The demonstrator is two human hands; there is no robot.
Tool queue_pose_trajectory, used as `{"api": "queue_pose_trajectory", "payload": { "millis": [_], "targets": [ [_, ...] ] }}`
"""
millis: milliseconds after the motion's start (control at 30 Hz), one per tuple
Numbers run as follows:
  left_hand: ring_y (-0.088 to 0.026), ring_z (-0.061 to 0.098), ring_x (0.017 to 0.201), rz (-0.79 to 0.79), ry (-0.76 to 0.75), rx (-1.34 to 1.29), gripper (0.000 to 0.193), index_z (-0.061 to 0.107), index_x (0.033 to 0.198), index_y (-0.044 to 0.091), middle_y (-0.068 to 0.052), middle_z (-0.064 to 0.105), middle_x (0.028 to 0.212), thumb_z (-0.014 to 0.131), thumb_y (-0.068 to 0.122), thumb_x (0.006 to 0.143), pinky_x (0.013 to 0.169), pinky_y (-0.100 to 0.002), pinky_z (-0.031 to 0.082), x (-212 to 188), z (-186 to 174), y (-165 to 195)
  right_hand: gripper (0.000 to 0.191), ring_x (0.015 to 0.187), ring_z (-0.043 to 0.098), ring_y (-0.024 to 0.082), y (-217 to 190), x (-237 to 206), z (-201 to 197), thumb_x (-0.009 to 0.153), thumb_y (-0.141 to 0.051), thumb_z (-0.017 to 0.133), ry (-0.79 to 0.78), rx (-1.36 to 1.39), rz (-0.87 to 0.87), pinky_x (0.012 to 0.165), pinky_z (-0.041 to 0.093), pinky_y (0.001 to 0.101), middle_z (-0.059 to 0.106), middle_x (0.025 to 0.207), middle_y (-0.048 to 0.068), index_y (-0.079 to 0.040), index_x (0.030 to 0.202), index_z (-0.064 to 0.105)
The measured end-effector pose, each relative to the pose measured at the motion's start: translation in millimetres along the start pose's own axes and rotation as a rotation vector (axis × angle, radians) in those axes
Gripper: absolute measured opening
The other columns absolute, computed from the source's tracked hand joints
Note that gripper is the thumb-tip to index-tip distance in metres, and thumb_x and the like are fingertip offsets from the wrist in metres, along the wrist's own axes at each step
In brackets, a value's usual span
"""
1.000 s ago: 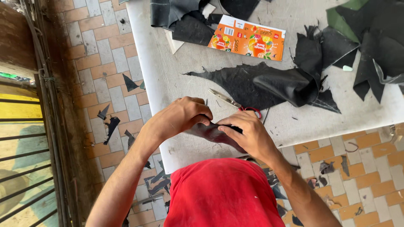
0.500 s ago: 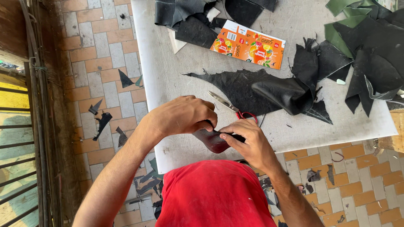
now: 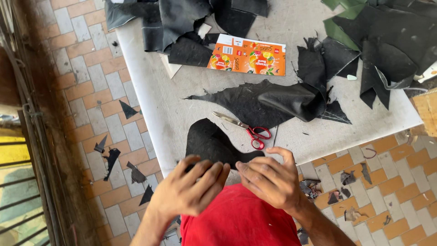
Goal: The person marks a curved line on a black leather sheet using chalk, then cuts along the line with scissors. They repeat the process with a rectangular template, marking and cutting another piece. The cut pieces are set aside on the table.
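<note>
A black leather piece [image 3: 209, 142] lies flat at the near edge of the grey table [image 3: 150, 91], just in front of the person in the red shirt [image 3: 239, 221]. It is matte and dark, with a rounded hump at its far end, a curved left side, and a narrower tongue running off to the right toward the person's right hand [image 3: 271, 180]. Its surface looks smooth and unwrinkled, and its edges are cleanly cut compared with the ragged scraps farther back. The left hand [image 3: 189, 189] rests with its fingers stretched forward over the near edge of the piece, fingertips touching it but not closed around it; the hand is loose and flat rather than clenched. The right hand is likewise spread, fingers fanned and slightly curled, its fingertips at the tongue of the piece near the table edge, gripping nothing. Just beyond the piece, to its right, lie scissors [image 3: 243, 128] with red handles, blades pointing left, untouched by either hand. Behind them sits a large crumpled black leather sheet [image 3: 268, 102] with torn edges, and farther back an orange flattened carton [image 3: 248, 55]. More black scraps are piled at the far corners of the table, with some green pieces [image 3: 339, 29] at the far right. Small offcuts [image 3: 109, 155] are scattered on the tiled floor [image 3: 91, 77] on both sides.
</note>
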State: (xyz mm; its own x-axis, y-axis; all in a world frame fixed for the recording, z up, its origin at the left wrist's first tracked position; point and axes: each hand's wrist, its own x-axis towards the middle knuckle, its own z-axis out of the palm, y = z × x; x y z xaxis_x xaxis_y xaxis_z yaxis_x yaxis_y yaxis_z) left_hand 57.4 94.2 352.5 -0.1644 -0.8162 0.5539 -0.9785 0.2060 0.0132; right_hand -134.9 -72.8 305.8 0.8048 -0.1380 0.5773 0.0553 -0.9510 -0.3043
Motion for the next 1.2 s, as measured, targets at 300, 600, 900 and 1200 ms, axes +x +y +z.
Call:
{"api": "queue_pose_trajectory", "payload": {
  "millis": [300, 600, 900, 1200],
  "targets": [
    [-0.015, 0.067, 0.106, -0.062, 0.052, 0.09, 0.019, 0.077, 0.115, 0.01, -0.001, 0.07, 0.114, 0.074, 0.014, 0.096, 0.091, -0.036, 0.055, -12.6, 7.2, 13.0, 0.034, 0.085, 0.068, 0.008, -2.4, 0.3, -1.3, 0.08, -0.016, 0.089, 0.009, 0.022, -0.014, 0.101, 0.041, 0.0447, 0.072, 0.095, -0.005, -0.01, 0.11, 0.075],
    [-0.016, 0.067, 0.103, -0.203, -0.119, -0.094, 0.027, 0.076, 0.114, 0.009, 0.001, 0.069, 0.104, 0.073, 0.015, 0.087, 0.094, -0.042, 0.051, -12.7, 23.0, 11.7, 0.025, 0.081, 0.067, 0.01, -0.2, 9.8, 0.6, 0.085, -0.017, 0.084, -0.123, 0.04, 0.045, 0.095, 0.044, 0.0427, 0.074, 0.088, -0.004, -0.011, 0.108, 0.077],
    [-0.02, 0.066, 0.086, -0.367, -0.278, -0.368, 0.015, 0.07, 0.097, 0.01, -0.001, 0.066, 0.089, 0.073, 0.022, 0.088, 0.087, -0.041, 0.048, 6.2, 31.3, -2.7, 0.022, 0.095, 0.066, 0.014, 4.7, 13.3, 7.5, 0.083, -0.017, 0.084, -0.181, 0.164, 0.153, 0.093, 0.045, 0.0418, 0.073, 0.095, -0.004, -0.013, 0.102, 0.076],
    [-0.021, 0.067, 0.082, -0.489, -0.196, -0.526, 0.016, 0.07, 0.084, 0.016, 0.003, 0.071, 0.087, 0.078, 0.021, 0.071, 0.082, -0.04, 0.047, 14.7, 63.7, 16.5, 0.029, 0.099, 0.064, 0.026, 3.8, -12.1, 11.6, 0.073, -0.018, 0.086, -0.146, 0.343, 0.32, 0.091, 0.045, 0.0431, 0.066, 0.098, 0.004, -0.009, 0.093, 0.066]
  ]
}}
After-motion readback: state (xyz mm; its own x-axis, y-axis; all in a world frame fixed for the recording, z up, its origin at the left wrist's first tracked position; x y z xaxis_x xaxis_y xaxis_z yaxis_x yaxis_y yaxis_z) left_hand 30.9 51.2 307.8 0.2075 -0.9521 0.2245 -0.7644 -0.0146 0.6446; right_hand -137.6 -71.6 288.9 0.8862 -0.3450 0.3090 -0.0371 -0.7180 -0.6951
